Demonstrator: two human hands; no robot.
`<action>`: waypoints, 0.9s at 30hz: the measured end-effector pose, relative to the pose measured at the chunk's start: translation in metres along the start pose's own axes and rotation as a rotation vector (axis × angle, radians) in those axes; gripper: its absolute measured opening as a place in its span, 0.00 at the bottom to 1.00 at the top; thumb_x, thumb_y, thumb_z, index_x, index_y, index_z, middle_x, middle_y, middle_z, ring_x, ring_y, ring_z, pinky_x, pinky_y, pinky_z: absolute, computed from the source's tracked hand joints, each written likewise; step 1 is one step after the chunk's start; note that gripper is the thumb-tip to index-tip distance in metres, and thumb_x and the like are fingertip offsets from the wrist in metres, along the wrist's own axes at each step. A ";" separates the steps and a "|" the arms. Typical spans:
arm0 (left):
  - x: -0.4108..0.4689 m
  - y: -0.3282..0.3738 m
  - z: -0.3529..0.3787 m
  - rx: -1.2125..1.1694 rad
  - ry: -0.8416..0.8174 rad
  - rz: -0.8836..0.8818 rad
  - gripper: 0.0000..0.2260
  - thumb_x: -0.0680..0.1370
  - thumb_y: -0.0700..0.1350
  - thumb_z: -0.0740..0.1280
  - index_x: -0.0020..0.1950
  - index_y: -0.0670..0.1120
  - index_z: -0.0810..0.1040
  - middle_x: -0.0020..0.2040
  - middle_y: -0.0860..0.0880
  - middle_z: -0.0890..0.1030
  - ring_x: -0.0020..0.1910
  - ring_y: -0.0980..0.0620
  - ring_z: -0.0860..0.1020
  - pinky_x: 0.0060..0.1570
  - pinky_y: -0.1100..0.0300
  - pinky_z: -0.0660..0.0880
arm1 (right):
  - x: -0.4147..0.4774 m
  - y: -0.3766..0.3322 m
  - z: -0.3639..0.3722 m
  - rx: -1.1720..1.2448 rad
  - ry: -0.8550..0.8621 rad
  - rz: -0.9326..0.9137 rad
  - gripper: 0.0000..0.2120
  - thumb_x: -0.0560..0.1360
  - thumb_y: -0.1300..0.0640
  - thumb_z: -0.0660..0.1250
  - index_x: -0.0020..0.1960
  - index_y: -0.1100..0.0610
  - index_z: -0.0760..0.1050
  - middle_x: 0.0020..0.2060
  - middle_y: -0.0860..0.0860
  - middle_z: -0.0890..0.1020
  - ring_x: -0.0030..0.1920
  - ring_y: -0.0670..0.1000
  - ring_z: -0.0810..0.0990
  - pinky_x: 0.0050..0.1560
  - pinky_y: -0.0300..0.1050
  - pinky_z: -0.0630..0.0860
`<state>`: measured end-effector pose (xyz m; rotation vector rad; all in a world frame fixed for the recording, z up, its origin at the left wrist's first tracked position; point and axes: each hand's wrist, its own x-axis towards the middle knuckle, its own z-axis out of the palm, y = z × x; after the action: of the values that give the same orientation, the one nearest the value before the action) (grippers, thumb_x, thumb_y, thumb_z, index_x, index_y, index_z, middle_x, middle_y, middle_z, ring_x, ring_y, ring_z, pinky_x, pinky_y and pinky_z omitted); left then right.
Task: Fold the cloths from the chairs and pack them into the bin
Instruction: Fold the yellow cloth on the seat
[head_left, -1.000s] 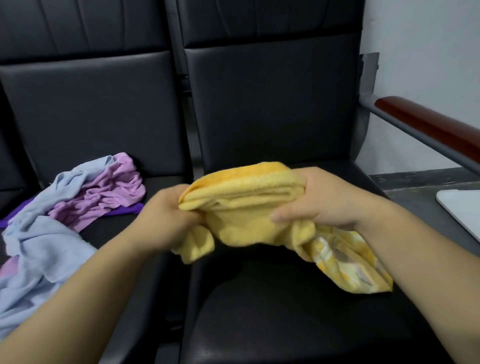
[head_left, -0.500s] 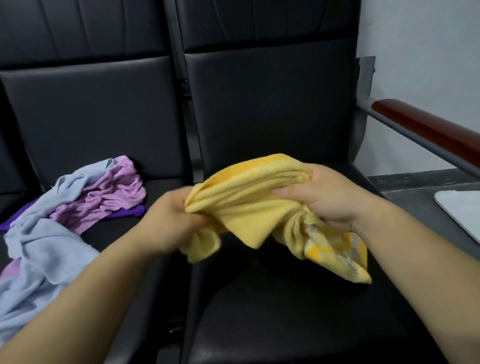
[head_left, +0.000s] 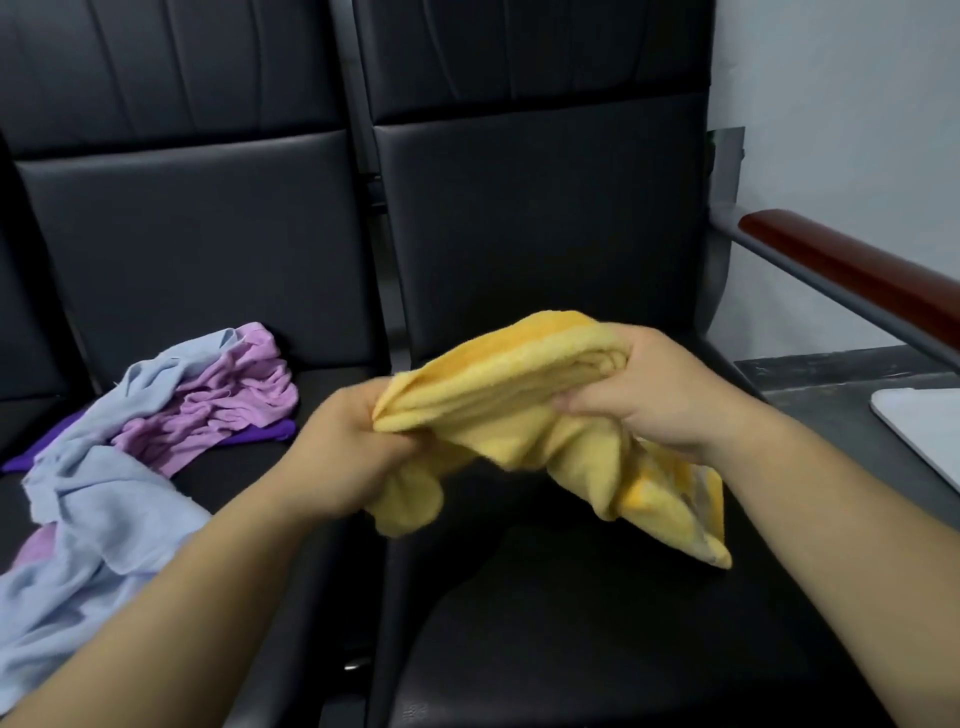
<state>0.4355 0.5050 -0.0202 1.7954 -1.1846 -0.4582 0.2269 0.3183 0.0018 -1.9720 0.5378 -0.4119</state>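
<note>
Lying crumpled at the left of the frame, three cloths share the left chair (head_left: 197, 249): a pale blue cloth (head_left: 98, 499) trailing toward the lower-left corner, a lilac cloth (head_left: 234, 400) bunched behind it, and a purple cloth (head_left: 260, 434) mostly buried beneath both. At centre we see two hands clamped on one yellow towel (head_left: 519, 405). The left hand (head_left: 343, 457) fists its lower-left end, and the right hand (head_left: 660, 395) curls around the folded layers at upper right. A loose corner dangles at lower right above the right chair (head_left: 545, 234), whose front cushion shows open below. One wooden armrest (head_left: 852, 275) bounds the upper right, and one white flat object (head_left: 924, 431) meets the right edge.
</note>
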 end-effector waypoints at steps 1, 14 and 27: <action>-0.001 0.000 -0.001 -0.135 0.060 0.000 0.10 0.73 0.36 0.72 0.48 0.51 0.83 0.41 0.50 0.86 0.40 0.57 0.83 0.38 0.63 0.78 | -0.002 -0.001 -0.003 -0.110 -0.081 0.038 0.18 0.71 0.57 0.80 0.58 0.47 0.83 0.51 0.43 0.88 0.52 0.43 0.86 0.57 0.46 0.81; 0.039 0.081 -0.049 0.469 -0.107 -0.007 0.07 0.69 0.42 0.78 0.41 0.48 0.82 0.36 0.52 0.84 0.36 0.57 0.82 0.39 0.56 0.78 | 0.018 -0.064 -0.053 -0.273 0.066 0.025 0.07 0.75 0.57 0.74 0.54 0.51 0.84 0.47 0.50 0.87 0.50 0.53 0.86 0.52 0.55 0.83; 0.051 0.151 -0.079 0.014 -0.076 0.074 0.14 0.68 0.39 0.81 0.51 0.50 0.84 0.46 0.50 0.87 0.45 0.51 0.85 0.44 0.58 0.80 | 0.009 -0.128 -0.099 -0.027 0.090 0.017 0.07 0.79 0.59 0.72 0.56 0.54 0.82 0.47 0.53 0.88 0.45 0.53 0.87 0.45 0.48 0.83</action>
<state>0.4350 0.4798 0.1552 1.7526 -1.3044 -0.4796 0.2094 0.2893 0.1600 -1.9804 0.6195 -0.4866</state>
